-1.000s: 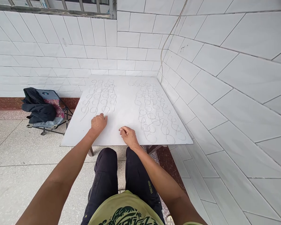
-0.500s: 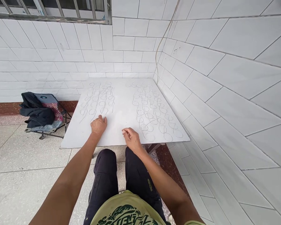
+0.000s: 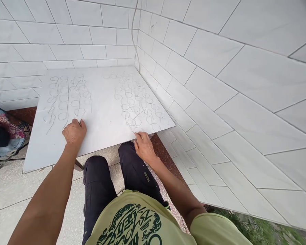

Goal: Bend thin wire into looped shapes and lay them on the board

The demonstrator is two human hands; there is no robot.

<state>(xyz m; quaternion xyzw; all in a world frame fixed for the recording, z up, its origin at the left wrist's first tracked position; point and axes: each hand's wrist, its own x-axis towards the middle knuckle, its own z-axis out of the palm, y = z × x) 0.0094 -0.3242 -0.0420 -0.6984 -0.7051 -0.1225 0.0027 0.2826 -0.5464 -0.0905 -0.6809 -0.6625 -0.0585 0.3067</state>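
A white board [image 3: 99, 126] lies in front of me, with rows of thin dark looped strands on it. One group of looped strands [image 3: 67, 97] is at the left, another group of looped strands [image 3: 140, 102] at the right. My left hand [image 3: 74, 131] rests on the board just below the left group, its fingers curled closed; whatever they may hold is hidden. At the front edge, below the right group, my right hand [image 3: 144, 146] has thumb and fingertips pinched together. A thin line seems to reach those fingertips, but it is too fine to tell whether they grip it.
White tiled walls [image 3: 193, 68] meet behind the board and run along its right side. A cable [image 3: 133, 34] hangs in the corner. A folding chair [image 3: 7, 136] with dark cloth stands at the left. My knees [image 3: 97, 166] are close to the board's front edge.
The view has turned right, so the board appears further left. My right hand has moved right and toward me, from over the board's middle to its front edge. My left hand stays below the left group.
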